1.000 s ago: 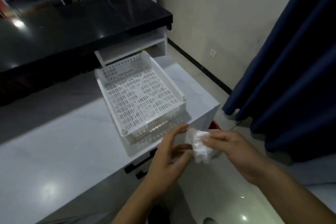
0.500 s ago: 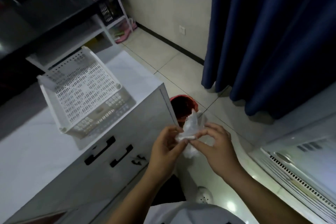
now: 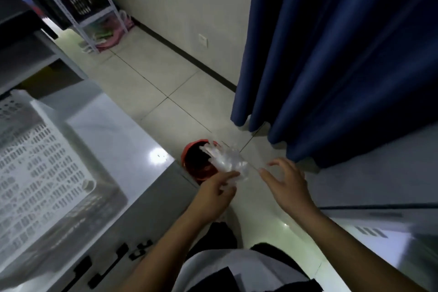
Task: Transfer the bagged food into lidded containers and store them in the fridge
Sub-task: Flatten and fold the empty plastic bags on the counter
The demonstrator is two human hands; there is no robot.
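Note:
A crumpled clear plastic bag (image 3: pixel 228 160) hangs over the red bin (image 3: pixel 189 163) on the floor beside the counter. My left hand (image 3: pixel 216 191) touches the bag's lower edge with its fingertips; whether it still pinches the bag is unclear because of blur. My right hand (image 3: pixel 285 181) is to the right of the bag, fingers spread, holding nothing. No food or lidded container shows in this view.
A white perforated basket (image 3: pixel 47 163) sits on the white counter (image 3: pixel 113 130) at left, above grey drawers (image 3: pixel 123 239). A dark blue curtain (image 3: pixel 331 54) hangs at right, a white appliance (image 3: pixel 379 232) below it. A metal shelf rack (image 3: pixel 78 2) stands at the far wall.
My view swung right and down from the counter to the floor. Both hands carried the bag over the red bin; my right hand has let go and opened.

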